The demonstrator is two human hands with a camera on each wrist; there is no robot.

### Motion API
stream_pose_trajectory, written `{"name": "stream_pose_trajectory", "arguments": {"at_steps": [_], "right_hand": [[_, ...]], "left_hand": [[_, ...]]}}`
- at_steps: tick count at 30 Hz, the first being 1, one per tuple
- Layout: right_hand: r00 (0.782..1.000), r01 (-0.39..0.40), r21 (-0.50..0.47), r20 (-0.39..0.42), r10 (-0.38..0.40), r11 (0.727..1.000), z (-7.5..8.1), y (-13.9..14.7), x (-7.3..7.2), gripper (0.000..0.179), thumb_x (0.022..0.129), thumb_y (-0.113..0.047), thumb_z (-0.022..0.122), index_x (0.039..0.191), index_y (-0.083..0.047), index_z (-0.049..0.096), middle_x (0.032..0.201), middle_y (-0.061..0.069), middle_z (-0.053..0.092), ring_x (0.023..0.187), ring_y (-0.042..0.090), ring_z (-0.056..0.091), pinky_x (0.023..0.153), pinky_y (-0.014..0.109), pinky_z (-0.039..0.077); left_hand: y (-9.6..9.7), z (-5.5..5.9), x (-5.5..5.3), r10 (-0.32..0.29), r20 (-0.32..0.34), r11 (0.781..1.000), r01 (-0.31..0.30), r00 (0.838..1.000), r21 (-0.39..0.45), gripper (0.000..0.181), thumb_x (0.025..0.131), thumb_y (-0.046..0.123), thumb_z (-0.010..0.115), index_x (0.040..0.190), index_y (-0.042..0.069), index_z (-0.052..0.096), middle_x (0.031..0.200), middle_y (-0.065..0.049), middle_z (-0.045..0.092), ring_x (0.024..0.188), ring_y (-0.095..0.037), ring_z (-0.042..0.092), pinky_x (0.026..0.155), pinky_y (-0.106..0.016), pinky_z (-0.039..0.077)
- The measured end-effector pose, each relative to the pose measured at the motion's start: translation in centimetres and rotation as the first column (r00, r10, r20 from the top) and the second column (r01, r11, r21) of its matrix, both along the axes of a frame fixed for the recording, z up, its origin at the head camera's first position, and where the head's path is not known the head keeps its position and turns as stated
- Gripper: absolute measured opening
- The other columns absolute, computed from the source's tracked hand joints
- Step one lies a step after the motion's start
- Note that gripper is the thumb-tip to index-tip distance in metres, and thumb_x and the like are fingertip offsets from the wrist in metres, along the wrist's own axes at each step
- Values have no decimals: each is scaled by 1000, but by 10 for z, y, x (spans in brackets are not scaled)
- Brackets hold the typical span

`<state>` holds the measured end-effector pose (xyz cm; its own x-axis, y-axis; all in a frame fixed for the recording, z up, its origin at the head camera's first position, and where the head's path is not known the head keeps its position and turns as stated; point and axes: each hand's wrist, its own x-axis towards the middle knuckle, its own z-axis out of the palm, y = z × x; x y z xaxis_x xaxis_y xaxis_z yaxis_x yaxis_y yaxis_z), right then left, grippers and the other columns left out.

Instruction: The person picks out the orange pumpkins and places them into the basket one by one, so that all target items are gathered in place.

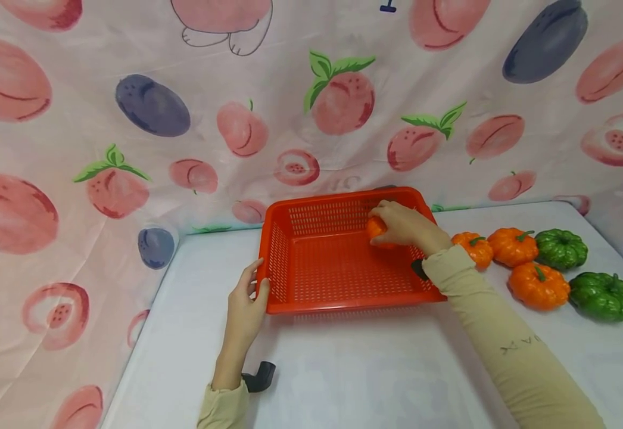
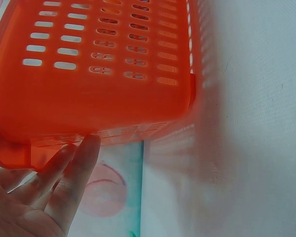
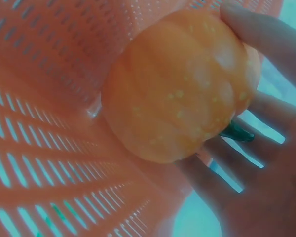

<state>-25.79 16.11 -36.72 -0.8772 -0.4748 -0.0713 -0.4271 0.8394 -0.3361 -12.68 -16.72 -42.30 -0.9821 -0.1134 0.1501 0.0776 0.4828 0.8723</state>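
Note:
A red-orange plastic basket [image 1: 343, 307] with slotted walls stands on the white table. My left hand [image 1: 247, 307] holds its left rim, the thumb near the front corner. In the left wrist view the fingers [image 2: 71, 182] reach along the outer wall [image 2: 89, 98] under the rim. Inside the basket at the back right, my right hand [image 1: 405, 225] grips a small orange pumpkin [image 1: 376, 228], partly hidden by the hand. In the right wrist view this pumpkin [image 3: 177, 94] shows its green stem against the palm, with the fingers and thumb round it.
Right of the basket lie several pumpkins: orange ones [image 1: 539, 287] and green ones [image 1: 604, 298]. A fruit-print cloth [image 1: 343, 149] hangs behind the table [image 1: 370, 369]. Black straps with dark pieces [image 1: 260, 376] sit at the wrists.

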Motion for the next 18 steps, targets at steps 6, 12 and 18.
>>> {"name": "stream_pose_trajectory", "arguments": {"at_steps": [6, 12, 18], "right_hand": [[999, 17, 43, 48, -20, 999, -5, 1, -4, 60, 86, -27, 77, 133, 3, 57, 129, 22, 53, 112, 34, 53, 96, 51, 48], [998, 8, 38, 59, -10, 999, -12, 6, -8, 62, 85, -28, 78, 133, 4, 56, 127, 22, 53, 107, 34, 55, 94, 49, 49], [998, -12, 13, 59, 12, 1000, -16, 6, -10, 61, 84, -26, 79, 131, 5, 57, 125, 23, 54, 106, 34, 56, 94, 49, 49]], "left_hand": [[1, 2, 0, 2, -4, 1000, -2, 1000, -8, 44, 100, 16, 55, 144, 19, 51, 130, -14, 62, 104, -27, 66, 78, -42, 61], [2, 3, 1, 5, 19, 1000, -5, 1000, -5, 44, 100, 17, 56, 144, 20, 50, 130, -13, 61, 103, -26, 66, 77, -40, 61], [1, 3, 1, 8, 23, 1000, -8, 1000, -5, 44, 100, 17, 55, 144, 20, 50, 130, -13, 61, 103, -27, 66, 77, -41, 61]]}}
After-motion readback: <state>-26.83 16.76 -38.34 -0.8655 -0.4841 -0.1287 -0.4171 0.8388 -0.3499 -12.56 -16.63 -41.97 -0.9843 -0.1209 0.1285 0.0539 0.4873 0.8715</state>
